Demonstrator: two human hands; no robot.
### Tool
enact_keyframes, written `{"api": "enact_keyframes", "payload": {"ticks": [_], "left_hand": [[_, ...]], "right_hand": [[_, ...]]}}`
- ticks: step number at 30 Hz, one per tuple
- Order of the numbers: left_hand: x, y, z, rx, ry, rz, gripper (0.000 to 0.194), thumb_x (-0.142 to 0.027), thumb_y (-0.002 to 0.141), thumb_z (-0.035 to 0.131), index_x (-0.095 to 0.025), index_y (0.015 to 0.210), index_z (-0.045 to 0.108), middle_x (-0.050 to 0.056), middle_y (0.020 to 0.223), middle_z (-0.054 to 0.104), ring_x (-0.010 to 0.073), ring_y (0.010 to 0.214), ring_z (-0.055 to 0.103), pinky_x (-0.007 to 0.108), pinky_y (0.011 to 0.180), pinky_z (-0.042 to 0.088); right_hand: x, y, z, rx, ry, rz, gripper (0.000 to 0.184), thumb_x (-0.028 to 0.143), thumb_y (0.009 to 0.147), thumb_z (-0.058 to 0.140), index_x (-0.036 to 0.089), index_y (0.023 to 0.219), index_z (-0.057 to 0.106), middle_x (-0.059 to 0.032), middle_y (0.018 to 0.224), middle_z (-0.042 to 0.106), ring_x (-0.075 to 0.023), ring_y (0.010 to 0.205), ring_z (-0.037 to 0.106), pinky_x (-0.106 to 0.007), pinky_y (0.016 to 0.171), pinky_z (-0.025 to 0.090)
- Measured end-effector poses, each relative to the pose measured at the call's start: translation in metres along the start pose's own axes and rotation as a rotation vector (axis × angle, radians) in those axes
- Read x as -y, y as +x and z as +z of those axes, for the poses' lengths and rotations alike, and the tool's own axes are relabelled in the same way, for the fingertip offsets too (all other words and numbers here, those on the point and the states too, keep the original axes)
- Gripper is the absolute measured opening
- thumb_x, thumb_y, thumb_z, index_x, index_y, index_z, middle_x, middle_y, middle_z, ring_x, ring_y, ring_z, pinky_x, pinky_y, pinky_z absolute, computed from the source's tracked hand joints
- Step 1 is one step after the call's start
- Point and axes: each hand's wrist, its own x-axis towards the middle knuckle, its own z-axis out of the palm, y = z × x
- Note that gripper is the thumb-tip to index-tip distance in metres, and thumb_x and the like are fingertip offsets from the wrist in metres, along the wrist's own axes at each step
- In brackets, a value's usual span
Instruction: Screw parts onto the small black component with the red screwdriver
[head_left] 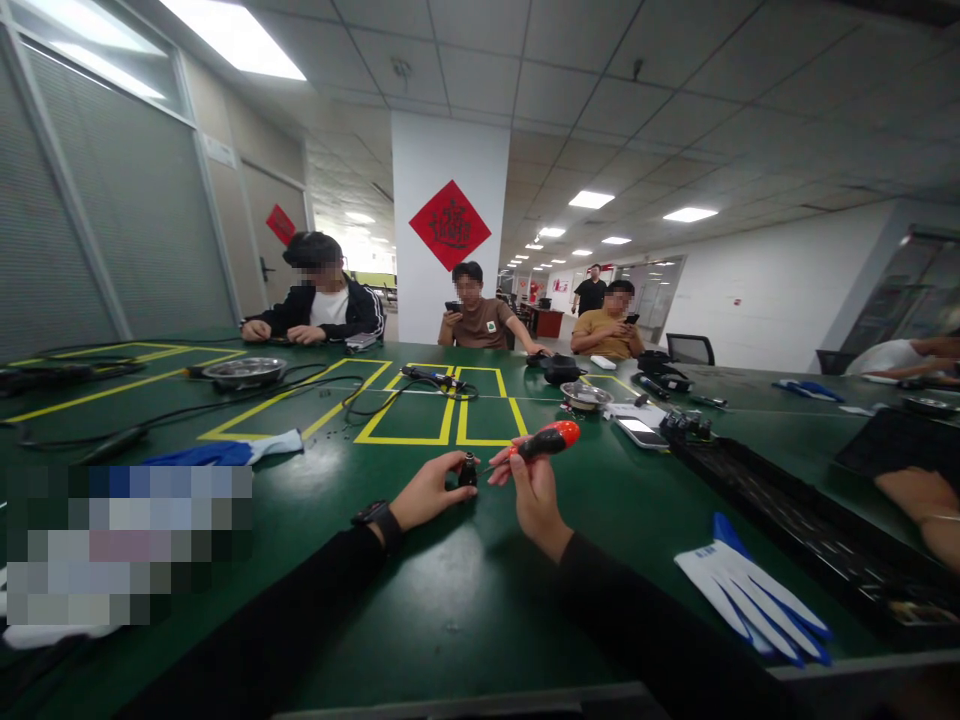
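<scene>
In the head view, my left hand point(429, 492) pinches a small black cylindrical part point(469, 469) between thumb and fingers, just above the green table. My right hand point(537, 492) is closed around a screwdriver point(551, 440) with a black and red-orange handle. The handle slants up to the right, and the thin shaft points left toward the black part. Whether the tip touches the part is too small to tell. A dark watch sits on my left wrist.
On the green table point(450, 610), white-and-blue gloves point(750, 590) lie right, beside a long black tray point(787, 515). Metal bowls point(586, 396), a white phone-like device point(639, 432) and cables lie farther back. Yellow tape marks rectangles. Several people sit around; a co-worker's arm point(919, 500) rests at right.
</scene>
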Motion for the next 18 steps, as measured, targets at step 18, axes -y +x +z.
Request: {"api": "enact_keyframes", "payload": {"ticks": [18], "left_hand": [[-0.0023,-0.0002,-0.0007,-0.008,-0.038,-0.041,0.029,-0.03,0.075,0.058,-0.017,0.1,0.058,0.003,0.089,0.062,0.0172,0.081,0.056,0.029,0.075,0.044]], "right_hand": [[0.0049,0.0027,0.0024,0.049,0.086,0.08,0.022,0.032,0.081,0.053,0.02,0.097,0.043,-0.0012,0.077,0.062,-0.0122,0.053,0.06,-0.024,0.048,0.05]]}}
